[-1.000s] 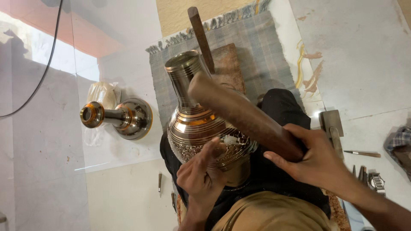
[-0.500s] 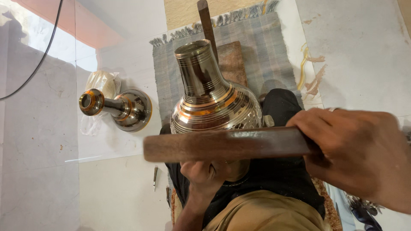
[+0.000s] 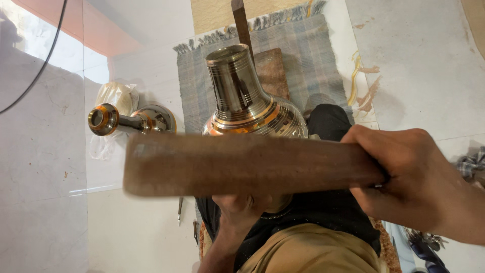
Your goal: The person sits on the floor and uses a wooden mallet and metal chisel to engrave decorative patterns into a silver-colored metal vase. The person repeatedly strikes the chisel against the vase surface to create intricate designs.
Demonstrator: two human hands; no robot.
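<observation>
Wooden bat raised level over a banded metal vase steadied on the lap.

The right hand [image 3: 414,177] is clamped around one end of a flat wooden bat [image 3: 242,164], held level across the view and blurred. Behind it, at 12 o'clock, the metal vase [image 3: 247,101] leans with its neck pointing away; the left hand [image 3: 242,210], at 6 o'clock, cups its underside, fingers closed against it, apparently to brace it. A fringed grey mat [image 3: 308,65] cushions the floor beneath. At 9 o'clock a second metal piece [image 3: 131,120] lies on its side, set apart.
</observation>
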